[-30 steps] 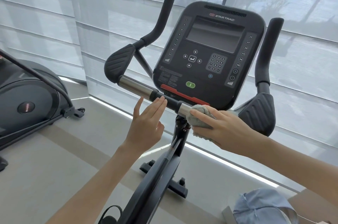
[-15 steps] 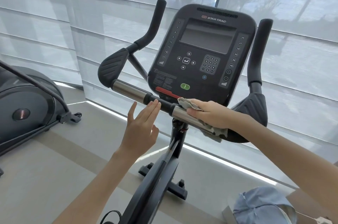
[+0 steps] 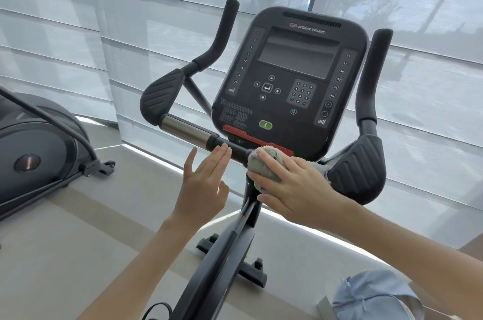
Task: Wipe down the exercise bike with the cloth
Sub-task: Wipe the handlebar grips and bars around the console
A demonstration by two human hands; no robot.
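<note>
Console (image 3: 290,79): matte black face, dark grey blank screen, small white numerals and icons, red-and-white logo mark at top. Green oval button (image 3: 265,125) low on the panel; one small blue icon (image 3: 293,111) near the keypad; red strip (image 3: 257,142) along the bottom edge.

Handlebar (image 3: 187,129): polished silver sleeve, black either side. Elbow pads (image 3: 159,93) black, ribbed in diagonal grooves.

Cloth (image 3: 264,165): pale grey-green, fuzzy nap.

Neighbouring machine (image 3: 34,152): dark grey shroud, black disc with a reddish centre.

Floor (image 3: 65,241): light beige with a slightly darker band.

Blinds (image 3: 78,32): translucent white, horizontal bands.

Fabric (image 3: 373,296), lower right: light blue.
</note>
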